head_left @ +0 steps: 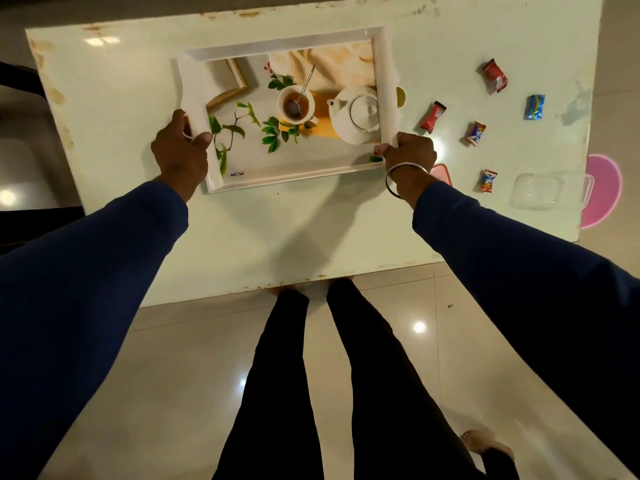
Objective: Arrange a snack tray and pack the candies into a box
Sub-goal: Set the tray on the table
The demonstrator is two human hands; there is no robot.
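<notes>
A white rectangular tray (284,46) with a printed teapot-and-cup picture is over the pale table. My left hand (180,148) grips its left rim and my right hand (408,155) grips its right rim near the front corner. To the right of the tray several wrapped candies lie loose: a red one (495,75), a red-and-white one (433,116), a blue one (535,106), and two red-blue ones (475,133) (487,180). A clear plastic box (550,190) sits near the table's right edge.
A pink object (443,171) shows partly behind my right wrist, and a yellow-green thing (401,97) peeks out past the tray's right rim. A pink mat (604,188) lies on the floor beyond the table (121,109). My legs stand at the table's front edge.
</notes>
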